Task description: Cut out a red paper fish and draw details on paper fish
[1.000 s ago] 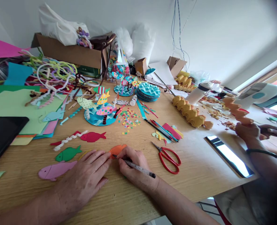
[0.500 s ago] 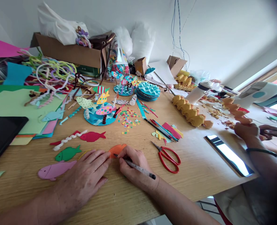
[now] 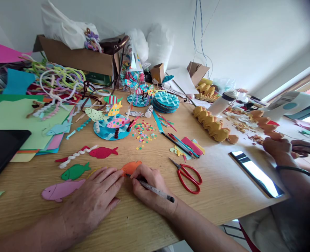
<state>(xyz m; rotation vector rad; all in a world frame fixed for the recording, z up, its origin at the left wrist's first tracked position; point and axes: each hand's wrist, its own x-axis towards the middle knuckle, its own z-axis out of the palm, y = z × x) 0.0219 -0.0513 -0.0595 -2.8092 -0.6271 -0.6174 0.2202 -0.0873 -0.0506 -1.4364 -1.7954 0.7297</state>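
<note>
My right hand grips a black pen, its tip on an orange paper fish. Part of that fish is hidden behind my fingers. My left hand lies flat on the table, fingers stretched out, with the fingertips at the fish's left edge. Left of this hand lie a pink paper fish, a green paper fish and a red paper fish. A white twisted pipe cleaner rests beside the red one. Red-handled scissors lie to the right of my right hand.
Blue scalloped discs with fish, confetti dots and colored pencils lie farther back. A phone and yellow egg-carton strip are to the right, where another person's hands work. Colored paper and a black phone are left.
The pen tip has shifted slightly left and down on the orange fish, and my right hand moved a little with it. My left hand stays in place.
</note>
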